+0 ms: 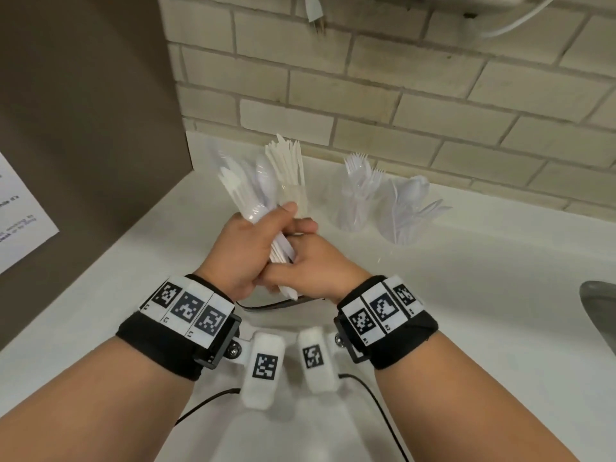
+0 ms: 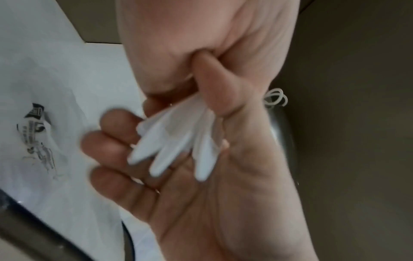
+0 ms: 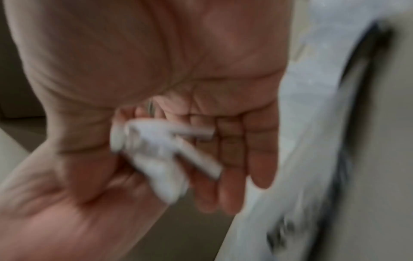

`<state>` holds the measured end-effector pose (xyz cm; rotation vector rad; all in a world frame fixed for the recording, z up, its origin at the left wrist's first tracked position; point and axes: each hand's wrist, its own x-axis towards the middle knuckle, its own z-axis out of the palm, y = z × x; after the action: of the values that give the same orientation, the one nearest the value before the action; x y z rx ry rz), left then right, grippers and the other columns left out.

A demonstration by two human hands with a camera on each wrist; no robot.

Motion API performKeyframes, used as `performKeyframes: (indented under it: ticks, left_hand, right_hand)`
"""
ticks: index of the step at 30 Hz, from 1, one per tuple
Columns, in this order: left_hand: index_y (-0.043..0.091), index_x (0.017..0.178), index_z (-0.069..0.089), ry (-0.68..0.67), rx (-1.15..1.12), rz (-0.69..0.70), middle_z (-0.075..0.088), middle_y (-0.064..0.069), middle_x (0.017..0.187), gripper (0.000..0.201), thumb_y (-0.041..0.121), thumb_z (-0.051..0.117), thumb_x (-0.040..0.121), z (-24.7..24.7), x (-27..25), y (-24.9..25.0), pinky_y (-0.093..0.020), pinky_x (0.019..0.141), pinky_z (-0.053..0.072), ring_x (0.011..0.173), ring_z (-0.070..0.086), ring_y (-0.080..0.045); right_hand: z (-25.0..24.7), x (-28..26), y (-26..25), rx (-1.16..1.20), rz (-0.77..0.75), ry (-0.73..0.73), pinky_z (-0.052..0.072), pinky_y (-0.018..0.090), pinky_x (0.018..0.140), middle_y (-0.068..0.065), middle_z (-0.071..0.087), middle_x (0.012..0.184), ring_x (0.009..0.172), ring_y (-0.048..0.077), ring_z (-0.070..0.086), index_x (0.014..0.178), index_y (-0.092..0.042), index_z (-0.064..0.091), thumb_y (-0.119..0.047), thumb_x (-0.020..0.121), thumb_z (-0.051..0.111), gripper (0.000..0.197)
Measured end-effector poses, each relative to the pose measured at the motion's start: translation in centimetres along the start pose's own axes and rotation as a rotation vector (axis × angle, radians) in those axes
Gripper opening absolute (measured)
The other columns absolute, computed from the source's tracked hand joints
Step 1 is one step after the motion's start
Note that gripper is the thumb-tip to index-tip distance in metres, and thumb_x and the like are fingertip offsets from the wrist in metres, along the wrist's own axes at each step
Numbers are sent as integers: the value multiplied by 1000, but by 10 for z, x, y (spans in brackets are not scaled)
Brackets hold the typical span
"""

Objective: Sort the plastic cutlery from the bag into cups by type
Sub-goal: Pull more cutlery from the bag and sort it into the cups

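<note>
My left hand grips a bundle of white plastic cutlery, knives and spoons fanned upward over the white counter. My right hand meets it from the right and pinches the handle ends with its thumb, as the left wrist view shows. The right wrist view is blurred, with the handles between both palms. Behind stand three clear cups: one with knives, one with forks, one with spoons. The printed cutlery bag lies beneath my hands.
A brick wall backs the counter and a brown panel with a paper notice closes the left side. A metal sink rim shows at the right. Loose rubber bands lie near it.
</note>
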<state>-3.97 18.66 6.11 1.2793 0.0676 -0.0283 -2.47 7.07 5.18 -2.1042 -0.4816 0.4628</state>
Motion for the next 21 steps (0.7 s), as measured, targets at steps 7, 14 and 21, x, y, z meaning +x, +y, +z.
performKeyframes:
  ticks: [7,14,21]
  left_hand:
    - [15,67,53,-47,22,25,41,1,50,24,17,61,90,-15,11,-15,-29,51,39,42,38,-15]
    - [5,93,62,-429,-322,-145,47,-3,61,21,25,62,85,-18,6,-25,-27,48,41,44,39,-11]
    - [9,102,66,-572,-409,-254,55,-5,66,35,36,67,79,-25,10,-32,-34,62,49,52,50,-15]
  right_hand:
    - [-36,0,-14,141,-128,607,54,34,66,-2,66,76,66,15,62,83,-18,65,-28,87,66,10]
    - [-34,-2,-13,293,-48,384,51,27,73,5,71,98,75,10,64,107,-10,67,-27,97,52,24]
    - [-28,-6,-13,416,-44,372,50,14,62,6,70,88,75,12,71,109,-14,59,-15,87,68,24]
